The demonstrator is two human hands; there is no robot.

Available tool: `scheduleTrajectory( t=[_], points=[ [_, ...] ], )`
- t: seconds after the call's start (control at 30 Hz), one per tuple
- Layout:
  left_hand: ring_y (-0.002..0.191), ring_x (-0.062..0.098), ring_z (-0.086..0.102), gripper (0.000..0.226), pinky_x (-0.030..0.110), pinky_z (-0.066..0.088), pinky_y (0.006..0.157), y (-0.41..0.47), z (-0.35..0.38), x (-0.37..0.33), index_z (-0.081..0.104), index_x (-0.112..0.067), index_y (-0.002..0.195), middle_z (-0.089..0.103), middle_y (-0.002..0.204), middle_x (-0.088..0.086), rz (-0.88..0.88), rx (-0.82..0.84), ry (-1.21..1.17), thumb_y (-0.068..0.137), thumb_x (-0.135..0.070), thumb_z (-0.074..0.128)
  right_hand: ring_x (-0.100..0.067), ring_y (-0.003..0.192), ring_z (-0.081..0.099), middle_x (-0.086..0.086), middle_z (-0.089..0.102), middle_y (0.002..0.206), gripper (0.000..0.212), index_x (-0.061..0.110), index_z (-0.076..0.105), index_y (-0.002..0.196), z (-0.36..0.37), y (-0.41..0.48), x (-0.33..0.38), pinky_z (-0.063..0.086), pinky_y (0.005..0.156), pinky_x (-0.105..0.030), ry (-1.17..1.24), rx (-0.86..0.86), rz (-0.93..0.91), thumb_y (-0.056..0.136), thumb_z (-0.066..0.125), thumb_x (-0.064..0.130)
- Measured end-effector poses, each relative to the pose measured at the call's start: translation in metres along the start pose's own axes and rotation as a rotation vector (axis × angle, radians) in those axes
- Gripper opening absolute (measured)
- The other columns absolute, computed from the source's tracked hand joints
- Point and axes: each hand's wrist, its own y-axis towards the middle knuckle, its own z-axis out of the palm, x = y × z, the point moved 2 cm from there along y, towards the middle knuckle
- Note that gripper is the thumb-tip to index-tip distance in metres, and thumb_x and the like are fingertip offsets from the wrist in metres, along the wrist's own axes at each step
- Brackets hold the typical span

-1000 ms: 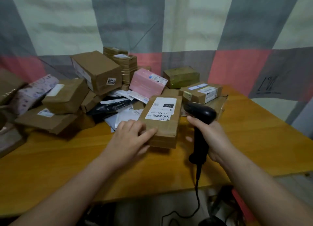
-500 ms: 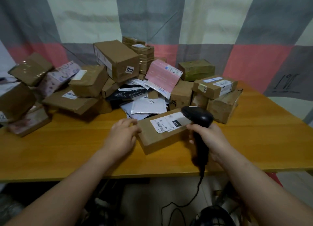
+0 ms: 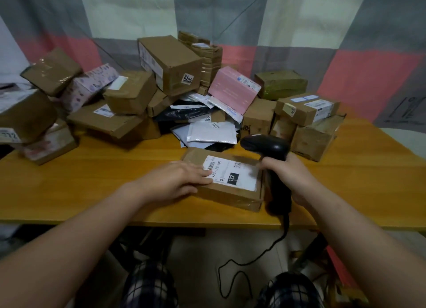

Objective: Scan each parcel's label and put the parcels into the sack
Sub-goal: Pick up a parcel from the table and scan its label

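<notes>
A flat brown parcel (image 3: 230,192) lies on the wooden table (image 3: 92,181) near its front edge, white label (image 3: 232,172) facing up. My left hand (image 3: 175,181) rests on its left side, fingers lying flat over the top and touching the label's edge. My right hand (image 3: 290,176) grips the handle of a black barcode scanner (image 3: 269,151), held upright just right of the parcel with its head pointing left above the parcel's far right corner. No sack is in view.
A heap of brown boxes (image 3: 170,63), a pink box (image 3: 232,88) and white and black mailer bags (image 3: 212,132) fills the back of the table. More boxes (image 3: 25,116) lie at the left. The scanner cable (image 3: 253,259) hangs below the table edge by my knees.
The parcel has been pulled nearer and turned, so it now lies flat by the front edge. My left hand came back with it. The scanner stayed at its right.
</notes>
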Motion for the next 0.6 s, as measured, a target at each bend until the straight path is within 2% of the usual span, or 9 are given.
scheduleTrajectory(
  t=[0.13, 0.2, 0.23, 0.3, 0.33, 0.4, 0.47, 0.53, 0.6],
  points=[
    [0.125, 0.007, 0.047, 0.036, 0.03, 0.032, 0.107, -0.026, 0.005, 0.016, 0.061, -0.033, 0.124, 0.056, 0.132, -0.015, -0.192, -0.226, -0.034, 0.09, -0.022, 0.063, -0.021, 0.086, 0.069, -0.006, 0.075, 0.09, 0.019, 0.02, 0.07, 0.092, 0.028, -0.003, -0.001, 0.054, 0.075, -0.03, -0.001, 0.226, 0.024, 0.075, 0.073, 0.013],
    [0.113, 0.01, 0.051, 0.025, 0.031, 0.04, 0.097, -0.037, 0.016, 0.017, 0.064, -0.034, 0.113, 0.061, 0.118, -0.011, -0.412, -0.394, -0.222, 0.09, -0.025, 0.062, -0.011, 0.081, 0.07, 0.002, 0.075, 0.084, 0.019, 0.022, 0.07, 0.091, 0.045, -0.005, 0.001, 0.052, 0.065, -0.02, -0.017, 0.277, 0.007, 0.075, 0.074, 0.014],
    [0.106, 0.01, 0.052, 0.018, 0.026, 0.042, 0.087, -0.042, 0.021, 0.016, 0.064, -0.036, 0.106, 0.061, 0.109, -0.01, -0.542, -0.515, -0.333, 0.091, -0.027, 0.061, -0.005, 0.075, 0.069, 0.006, 0.074, 0.08, 0.02, 0.024, 0.069, 0.091, 0.052, -0.006, 0.002, 0.048, 0.058, -0.014, -0.037, 0.27, -0.001, 0.074, 0.076, 0.017],
    [0.095, 0.014, 0.054, 0.008, 0.022, 0.038, 0.071, -0.053, 0.025, 0.014, 0.06, -0.032, 0.099, 0.058, 0.099, -0.005, -0.788, -0.78, -0.506, 0.092, -0.031, 0.059, -0.003, 0.074, 0.065, 0.009, 0.071, 0.081, 0.023, 0.027, 0.067, 0.091, 0.062, -0.006, 0.005, 0.044, 0.054, -0.013, -0.077, 0.247, 0.009, 0.072, 0.079, 0.021],
    [0.094, 0.017, 0.054, 0.015, 0.024, 0.038, 0.071, -0.056, 0.024, 0.013, 0.059, -0.027, 0.104, 0.057, 0.102, -0.001, -0.885, -0.82, -0.553, 0.091, -0.034, 0.059, -0.004, 0.076, 0.064, 0.009, 0.07, 0.083, 0.024, 0.027, 0.067, 0.091, 0.065, -0.006, 0.006, 0.042, 0.055, -0.015, -0.096, 0.249, 0.024, 0.071, 0.08, 0.022],
    [0.102, 0.021, 0.055, 0.035, 0.029, 0.042, 0.081, -0.054, 0.027, 0.007, 0.056, -0.02, 0.117, 0.057, 0.118, 0.005, -0.993, -0.623, -0.7, 0.09, -0.043, 0.06, -0.007, 0.078, 0.062, 0.008, 0.068, 0.082, 0.026, 0.027, 0.066, 0.091, 0.071, -0.005, 0.008, 0.042, 0.057, -0.018, -0.123, 0.263, 0.055, 0.07, 0.081, 0.023],
    [0.101, 0.019, 0.06, 0.022, 0.029, 0.045, 0.085, -0.044, 0.029, -0.004, 0.059, -0.025, 0.108, 0.063, 0.12, 0.003, -0.944, -0.462, -0.949, 0.091, -0.039, 0.061, -0.013, 0.078, 0.062, 0.003, 0.068, 0.082, 0.027, 0.026, 0.065, 0.094, 0.08, -0.006, 0.007, 0.048, 0.056, -0.023, -0.073, 0.282, 0.124, 0.071, 0.08, 0.021],
    [0.097, 0.019, 0.063, 0.019, 0.029, 0.048, 0.081, -0.035, 0.026, -0.011, 0.06, -0.023, 0.108, 0.066, 0.12, 0.005, -0.936, -0.465, -1.152, 0.091, -0.029, 0.064, -0.018, 0.083, 0.064, -0.002, 0.068, 0.087, 0.026, 0.025, 0.064, 0.094, 0.087, -0.01, 0.007, 0.052, 0.053, -0.024, -0.006, 0.264, 0.195, 0.073, 0.078, 0.02],
    [0.093, 0.02, 0.063, 0.039, 0.029, 0.051, 0.074, -0.027, 0.021, -0.013, 0.049, -0.012, 0.126, 0.064, 0.121, 0.008, -0.991, -0.533, -1.243, 0.091, -0.023, 0.064, -0.022, 0.092, 0.065, -0.007, 0.068, 0.098, 0.026, 0.021, 0.063, 0.096, 0.09, -0.011, 0.006, 0.054, 0.053, -0.027, 0.077, 0.225, 0.244, 0.075, 0.076, 0.019]
  ],
)
